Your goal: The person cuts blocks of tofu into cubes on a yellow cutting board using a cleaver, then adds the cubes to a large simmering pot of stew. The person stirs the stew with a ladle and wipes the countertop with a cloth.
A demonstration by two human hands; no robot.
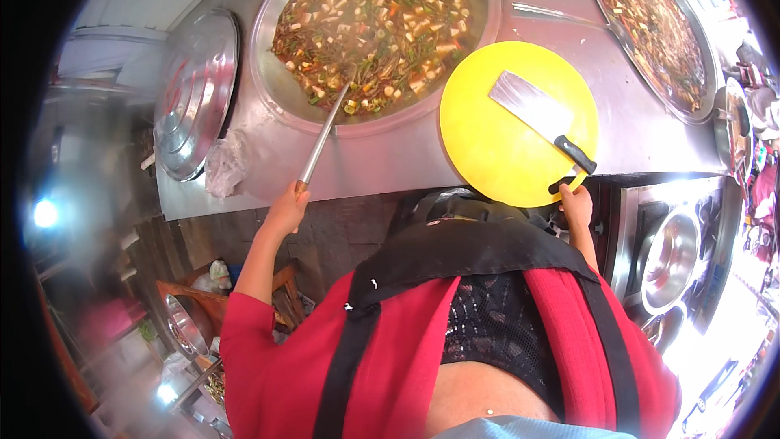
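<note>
My left hand [286, 210] grips the wooden end of a long metal-handled utensil [323, 143]. Its far end dips into a large steel wok [263, 64] set in the steel counter, and the food hides its head. Steaming stew [372, 30] with white tofu cubes, greens and dark strands fills much of that wok. On the right, my right hand [576, 204] holds the loop handle of a round yellow cutting board [475, 140]. The board overlaps the wok's right rim and the counter's front edge. A cleaver [530, 107] with a black handle lies flat across it.
At the left, a domed steel lid [198, 97] leans near a crumpled plastic bag [225, 164]. Another wok of stew [658, 30] is at the upper right, a metal utensil [560, 14] resting on its rim. A steel bowl [670, 259] stands on the stove at right.
</note>
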